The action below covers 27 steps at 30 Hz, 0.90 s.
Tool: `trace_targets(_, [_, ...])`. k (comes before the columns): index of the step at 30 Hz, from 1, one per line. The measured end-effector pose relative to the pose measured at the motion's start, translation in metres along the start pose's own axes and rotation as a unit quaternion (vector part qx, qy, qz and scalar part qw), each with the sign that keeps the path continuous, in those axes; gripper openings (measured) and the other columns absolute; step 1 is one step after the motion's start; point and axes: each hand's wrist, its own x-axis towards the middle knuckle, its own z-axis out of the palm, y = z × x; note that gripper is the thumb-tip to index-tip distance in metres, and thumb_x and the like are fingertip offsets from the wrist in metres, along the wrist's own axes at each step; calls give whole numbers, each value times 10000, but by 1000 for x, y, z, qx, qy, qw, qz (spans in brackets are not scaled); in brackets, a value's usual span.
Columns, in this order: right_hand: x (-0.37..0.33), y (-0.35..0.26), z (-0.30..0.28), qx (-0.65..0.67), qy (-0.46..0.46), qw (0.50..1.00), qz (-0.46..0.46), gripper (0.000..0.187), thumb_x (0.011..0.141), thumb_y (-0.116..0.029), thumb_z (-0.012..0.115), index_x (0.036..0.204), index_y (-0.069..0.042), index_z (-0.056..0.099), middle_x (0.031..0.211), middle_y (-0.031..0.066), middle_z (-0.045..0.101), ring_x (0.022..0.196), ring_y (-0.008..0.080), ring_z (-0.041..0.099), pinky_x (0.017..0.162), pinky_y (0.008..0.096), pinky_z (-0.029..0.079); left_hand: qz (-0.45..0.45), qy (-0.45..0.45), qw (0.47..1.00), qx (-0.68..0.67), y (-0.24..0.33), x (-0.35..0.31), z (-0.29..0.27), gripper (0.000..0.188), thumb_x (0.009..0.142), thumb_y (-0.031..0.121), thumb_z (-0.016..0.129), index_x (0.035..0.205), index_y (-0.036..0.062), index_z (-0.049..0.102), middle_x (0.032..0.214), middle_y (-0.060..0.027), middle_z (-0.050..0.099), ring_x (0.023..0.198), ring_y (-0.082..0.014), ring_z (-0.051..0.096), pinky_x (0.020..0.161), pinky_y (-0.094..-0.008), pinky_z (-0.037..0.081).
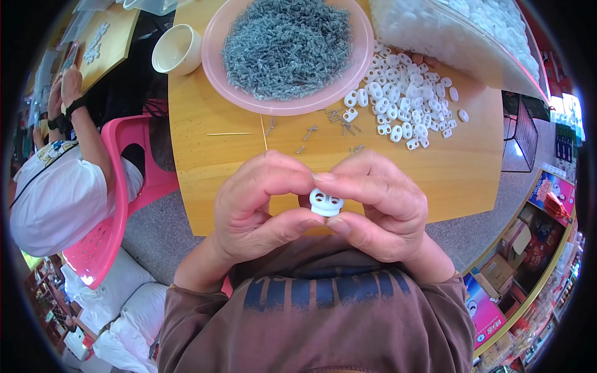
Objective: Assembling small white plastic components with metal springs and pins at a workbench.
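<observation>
Colourful boxes [497, 273] stacked lower right beside desk [472, 168], pink and blue carton [485, 311] nearest, brown ones behind; clear bag of white parts [460, 31] top right on desk; left hand [255, 205] and right hand [379, 205] meet over near desk edge, fingers curled inward, thumbs underneath; both grips pinched on small white two-hole plastic piece [326, 202], held between fingertips close to chest; pink bowl of metal springs [286, 50] beyond, loose white pieces [404, 99] to its right.
</observation>
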Motion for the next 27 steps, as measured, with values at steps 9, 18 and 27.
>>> trace_targets(9, [1, 1, -2, -11, 1, 1000, 8, 312, 709, 0, 622, 1015, 45, 582, 874, 143, 578, 765, 183, 534, 656, 258, 420, -3, 0, 1000, 11, -1, 1, 1, 262, 713, 129, 677, 904, 3, 550, 800, -99, 564, 688, -187, 541, 616, -273, 419])
trace_targets(18, [0, 2, -4, 86, -7, 995, 47, 282, 762, -65, 586, 1021, 46, 577, 898, 135, 570, 821, 185, 524, 726, 267, 406, -11, -3, 1000, -27, -3, 1, -1, 276, 699, 122, 684, 907, 5, 546, 801, -94, 564, 695, -184, 539, 632, -271, 413])
trace_targets(27, [-1, -1, -2, 81, 10, 994, 70, 234, 814, -81, 528, 1006, 40, 587, 885, 128, 582, 798, 177, 529, 714, 271, 420, -18, 7, 999, -30, -1, 0, 1, 256, 702, 109, 682, 897, 8, 550, 790, -88, 565, 697, -180, 539, 628, -264, 411])
